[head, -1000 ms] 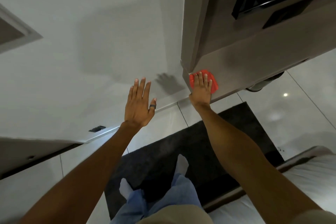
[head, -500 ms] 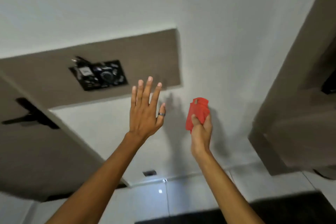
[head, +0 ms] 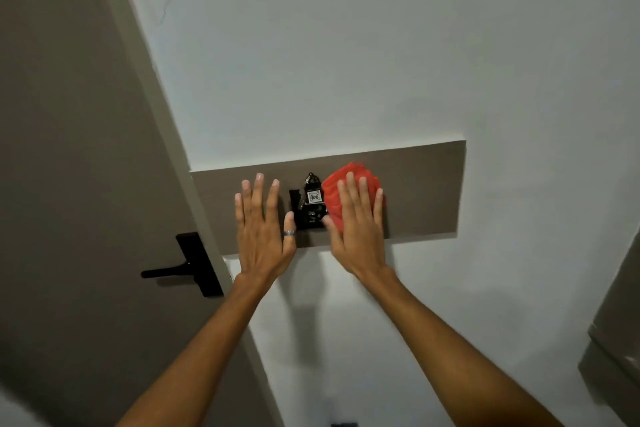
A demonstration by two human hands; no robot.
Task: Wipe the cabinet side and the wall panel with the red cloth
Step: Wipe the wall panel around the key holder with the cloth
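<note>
Red cloth [head: 349, 191] sits bunched under my right hand [head: 356, 229], pressed flat-palmed against the brown wall panel [head: 422, 191], just beside the black key-tag holder [head: 311, 204]. My left hand [head: 263, 229] is spread open, holding nothing. I should keep even pressure and sweep rightward, clear of the holder.

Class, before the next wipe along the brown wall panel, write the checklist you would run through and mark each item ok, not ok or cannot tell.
1. Red cloth lies flat on the wall panel: ok.
2. Right hand covers the cloth, palm pressed on it: ok.
3. Left hand holds nothing, fingers spread: ok.
4. Black key holder clear of the cloth: not ok, the cloth's edge is against it.
5. Panel to the right of the cloth bare for wiping: ok.
6. Panel surface already clean: cannot tell.
</note>
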